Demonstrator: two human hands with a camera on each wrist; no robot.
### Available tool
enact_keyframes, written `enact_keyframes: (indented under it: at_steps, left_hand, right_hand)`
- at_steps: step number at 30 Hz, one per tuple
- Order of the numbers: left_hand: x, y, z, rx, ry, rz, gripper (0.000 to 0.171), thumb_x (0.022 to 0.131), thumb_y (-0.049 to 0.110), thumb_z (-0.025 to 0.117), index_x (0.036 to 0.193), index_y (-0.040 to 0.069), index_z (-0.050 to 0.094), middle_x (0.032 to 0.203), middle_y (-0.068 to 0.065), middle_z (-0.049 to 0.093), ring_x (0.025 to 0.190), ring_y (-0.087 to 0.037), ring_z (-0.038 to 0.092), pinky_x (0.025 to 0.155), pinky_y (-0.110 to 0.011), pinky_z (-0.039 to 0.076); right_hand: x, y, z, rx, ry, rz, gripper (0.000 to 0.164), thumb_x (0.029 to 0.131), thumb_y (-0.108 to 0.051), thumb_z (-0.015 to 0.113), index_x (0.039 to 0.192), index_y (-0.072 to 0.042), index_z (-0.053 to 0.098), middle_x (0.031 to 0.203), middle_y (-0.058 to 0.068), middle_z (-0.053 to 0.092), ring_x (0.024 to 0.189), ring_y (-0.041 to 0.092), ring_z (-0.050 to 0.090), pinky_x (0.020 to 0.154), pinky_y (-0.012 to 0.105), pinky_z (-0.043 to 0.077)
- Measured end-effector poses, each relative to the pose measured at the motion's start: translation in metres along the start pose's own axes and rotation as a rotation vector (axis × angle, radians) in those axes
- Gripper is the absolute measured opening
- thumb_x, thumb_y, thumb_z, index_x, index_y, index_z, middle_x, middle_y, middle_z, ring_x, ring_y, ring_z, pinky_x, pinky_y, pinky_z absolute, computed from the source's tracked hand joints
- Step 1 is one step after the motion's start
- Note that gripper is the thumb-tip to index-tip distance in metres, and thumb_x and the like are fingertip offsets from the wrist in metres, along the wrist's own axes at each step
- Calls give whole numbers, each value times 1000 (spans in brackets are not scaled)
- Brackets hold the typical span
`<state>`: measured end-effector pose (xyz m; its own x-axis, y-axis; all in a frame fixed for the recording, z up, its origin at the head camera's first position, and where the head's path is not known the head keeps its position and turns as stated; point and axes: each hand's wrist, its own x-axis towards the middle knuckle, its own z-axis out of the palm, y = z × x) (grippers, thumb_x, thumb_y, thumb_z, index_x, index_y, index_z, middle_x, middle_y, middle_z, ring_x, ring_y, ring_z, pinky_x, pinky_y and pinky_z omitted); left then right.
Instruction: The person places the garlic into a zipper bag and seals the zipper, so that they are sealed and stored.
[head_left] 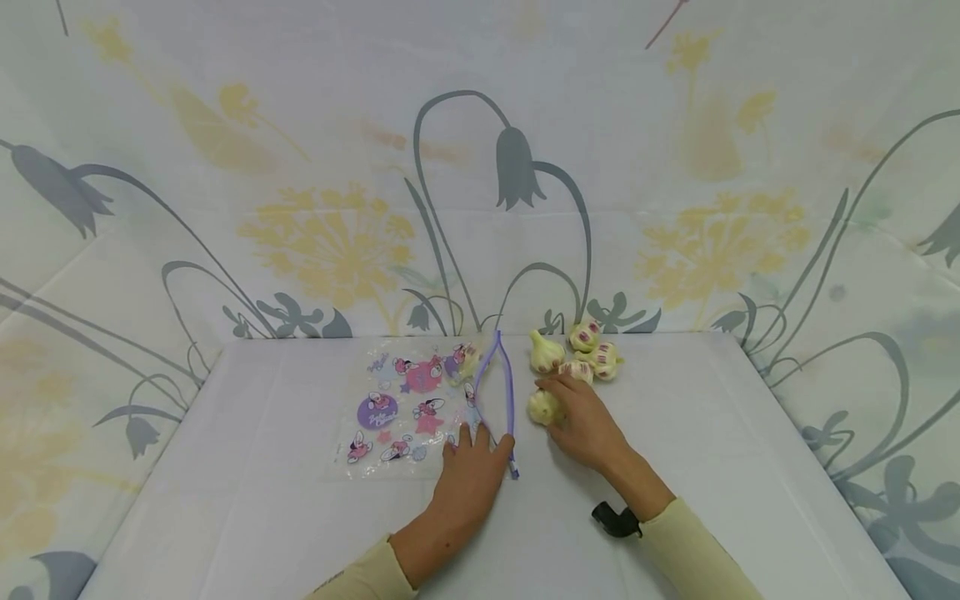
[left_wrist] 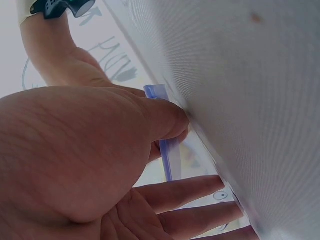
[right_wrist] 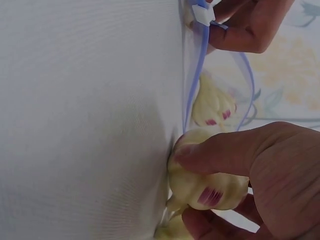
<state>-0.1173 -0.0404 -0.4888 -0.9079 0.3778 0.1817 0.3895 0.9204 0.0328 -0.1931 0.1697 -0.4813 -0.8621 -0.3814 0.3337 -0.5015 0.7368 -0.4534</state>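
Note:
A clear plastic zip bag [head_left: 378, 412] with pink and purple cartoon prints lies flat, its purple-edged mouth spread apart toward the right. My left hand [head_left: 472, 475] lies over its near right corner; thumb and forefinger pinch the purple zip strip [left_wrist: 169, 162], while the other fingers stretch over the plastic. A white slider [right_wrist: 203, 15] shows beside that hand in the right wrist view. My right hand [head_left: 585, 425] grips a pale garlic bulb [head_left: 544, 407] just right of the bag's mouth. Inside the bag, near its far right corner, is another garlic bulb [head_left: 468, 361].
Several more garlic bulbs [head_left: 547, 352] sit grouped at the back of the white table [head_left: 300, 525], beyond my right hand. A flower-printed cloth [head_left: 465, 250] rises behind and at both sides. A black device [head_left: 617, 520] is on my right wrist.

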Motion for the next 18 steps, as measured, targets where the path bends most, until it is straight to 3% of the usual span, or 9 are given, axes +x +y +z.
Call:
enact_keyframes:
  at_steps: [18]
  left_hand:
    - [1,1,0,19,-39,-5,34,96,11,78,126,17,62,131,-24,66,124,-50,64,90,-63,58]
  right_hand:
    - [0,-1,4,-24,-10,19,65,81,-5,89,140,-1,61,133,14,64,124,35,65,104,52,52]
